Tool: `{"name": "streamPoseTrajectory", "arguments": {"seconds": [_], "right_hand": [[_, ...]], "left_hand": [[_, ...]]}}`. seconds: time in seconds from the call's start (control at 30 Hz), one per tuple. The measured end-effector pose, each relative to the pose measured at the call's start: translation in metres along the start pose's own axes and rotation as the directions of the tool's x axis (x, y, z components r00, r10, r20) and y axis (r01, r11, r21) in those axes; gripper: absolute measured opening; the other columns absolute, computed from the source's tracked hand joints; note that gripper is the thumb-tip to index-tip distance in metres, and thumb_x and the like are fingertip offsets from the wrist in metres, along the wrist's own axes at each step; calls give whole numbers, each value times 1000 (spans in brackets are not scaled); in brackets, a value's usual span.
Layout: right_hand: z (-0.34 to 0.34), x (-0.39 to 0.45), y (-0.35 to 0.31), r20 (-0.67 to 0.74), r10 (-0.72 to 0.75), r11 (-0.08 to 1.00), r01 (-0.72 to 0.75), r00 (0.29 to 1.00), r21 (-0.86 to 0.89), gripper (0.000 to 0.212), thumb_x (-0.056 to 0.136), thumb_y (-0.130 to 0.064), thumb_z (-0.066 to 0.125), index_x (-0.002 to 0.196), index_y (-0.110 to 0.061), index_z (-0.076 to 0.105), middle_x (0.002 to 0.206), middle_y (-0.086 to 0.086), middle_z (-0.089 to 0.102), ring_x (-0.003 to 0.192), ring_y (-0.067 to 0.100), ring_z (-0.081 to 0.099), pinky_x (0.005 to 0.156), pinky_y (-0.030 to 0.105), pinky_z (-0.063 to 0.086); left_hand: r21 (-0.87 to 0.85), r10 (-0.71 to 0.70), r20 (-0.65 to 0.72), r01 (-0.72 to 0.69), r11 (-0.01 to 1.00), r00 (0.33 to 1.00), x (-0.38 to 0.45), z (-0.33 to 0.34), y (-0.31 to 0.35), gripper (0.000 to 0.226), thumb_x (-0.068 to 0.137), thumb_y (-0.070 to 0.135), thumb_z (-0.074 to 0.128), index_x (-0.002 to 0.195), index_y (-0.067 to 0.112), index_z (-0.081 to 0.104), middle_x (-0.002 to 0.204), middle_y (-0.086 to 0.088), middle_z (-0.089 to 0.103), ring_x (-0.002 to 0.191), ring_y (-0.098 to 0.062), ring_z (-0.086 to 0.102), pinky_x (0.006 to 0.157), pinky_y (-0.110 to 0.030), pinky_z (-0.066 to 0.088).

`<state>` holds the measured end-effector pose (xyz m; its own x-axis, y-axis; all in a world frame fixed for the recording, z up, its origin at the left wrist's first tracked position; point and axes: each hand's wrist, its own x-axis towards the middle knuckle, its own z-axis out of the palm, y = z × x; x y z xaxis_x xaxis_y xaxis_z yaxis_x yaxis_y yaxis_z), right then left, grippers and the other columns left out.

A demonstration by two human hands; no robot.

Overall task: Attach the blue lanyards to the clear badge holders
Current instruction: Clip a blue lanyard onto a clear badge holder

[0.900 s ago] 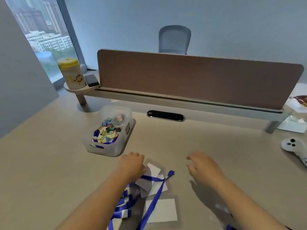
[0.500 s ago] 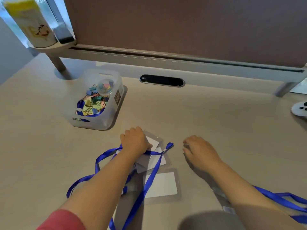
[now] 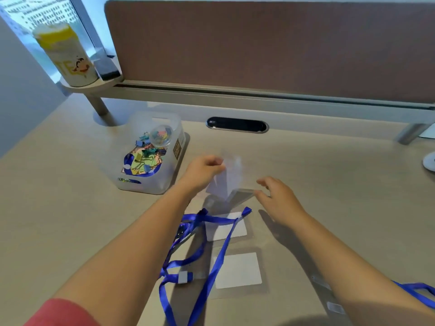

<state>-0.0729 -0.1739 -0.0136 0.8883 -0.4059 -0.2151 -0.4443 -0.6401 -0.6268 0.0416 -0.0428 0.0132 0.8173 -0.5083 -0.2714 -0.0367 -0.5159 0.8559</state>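
Observation:
My left hand [image 3: 203, 171] is raised above the desk, pinching a clear badge holder [image 3: 229, 176] with a white card in it; the holder is blurred by motion. My right hand [image 3: 279, 200] hovers just to its right, fingers apart, its fingertips near the holder's lower edge. Below them two more clear badge holders with white cards, one [image 3: 226, 228] nearer the hands and one [image 3: 237, 270] closer to me, lie flat. A tangle of blue lanyards [image 3: 200, 255] runs across them. Another blue lanyard [image 3: 416, 290] shows under my right forearm.
A clear plastic bin [image 3: 150, 156] of coloured binder clips stands left of my hands. Behind runs a brown divider panel [image 3: 270, 48] on a raised shelf, with a yellow-lidded canister [image 3: 66, 55] at its left end. A cable slot [image 3: 237, 124] sits in the desk. A white object [image 3: 429, 161] is at the right edge.
My left hand has lifted a badge holder off the pile and carried it up and away from me. My right hand has opened and moved toward the holder.

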Motion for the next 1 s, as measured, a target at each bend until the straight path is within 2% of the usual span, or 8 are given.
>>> {"name": "streamPoseTrajectory", "arguments": {"seconds": [0.13,0.3,0.37,0.47,0.67,0.83,0.9,1.0], "right_hand": [[-7,2,-22,1,23,964,-22,1000,264,48,92,-24,49,137,-13,37,142,6,44,127,20,44,92,25,35],[-26,2,-46,70,-27,904,-5,997,427,47,90,-20,53,134,-8,42,134,7,50,122,21,47,97,31,38],[-33,1,-53,104,-46,881,-9,994,473,36,90,-18,53,124,-8,50,117,2,54,111,17,49,89,27,38],[-40,0,-59,108,-40,826,-27,993,563,8,89,-14,55,88,-20,59,94,-4,59,101,17,52,86,27,37],[-45,-1,-69,166,-92,804,-25,982,594,17,89,-12,54,74,-18,58,98,12,64,93,21,55,93,39,45],[-56,1,-83,103,-72,680,-27,992,733,26,93,-3,43,70,-13,51,68,5,58,53,10,61,53,16,52],[-62,1,-88,23,-64,715,30,998,699,24,93,-5,43,71,-13,51,65,5,55,41,7,52,43,13,46],[-72,2,-98,-127,-138,855,183,982,485,6,89,-11,53,83,-13,55,65,-2,49,51,8,40,50,18,37]], "left_hand": [[-170,48,21,-44,984,999,-11,-17,30,21,90,2,48,106,-6,60,84,-5,58,76,-14,55,70,-18,48],[-432,39,-44,-54,900,998,-20,-30,60,21,93,7,44,77,14,56,84,0,59,81,-16,59,76,-27,51],[-494,31,-71,-62,867,997,-22,-34,68,20,93,7,45,78,16,56,84,-1,59,77,-14,58,71,-24,51],[-570,-3,-135,-75,818,991,-24,-39,76,16,93,8,45,81,12,55,87,-3,60,81,-16,60,65,-21,53],[-785,-146,-172,-46,618,974,-23,-50,78,18,95,7,43,109,1,52,96,-10,63,84,-19,64,55,-17,57],[-842,-281,-221,-38,538,934,-22,-53,75,37,93,1,45,129,2,40,125,-19,56,113,-29,59,79,-26,51],[-838,-325,-243,-29,544,914,-21,-56,72,48,90,-5,47,134,5,34,130,-23,50,108,-30,61,78,-28,52],[-796,-368,-260,18,606,893,-22,-61,65,60,87,-9,51,140,5,27,130,-24,48,73,-19,59,59,-22,55]]}}
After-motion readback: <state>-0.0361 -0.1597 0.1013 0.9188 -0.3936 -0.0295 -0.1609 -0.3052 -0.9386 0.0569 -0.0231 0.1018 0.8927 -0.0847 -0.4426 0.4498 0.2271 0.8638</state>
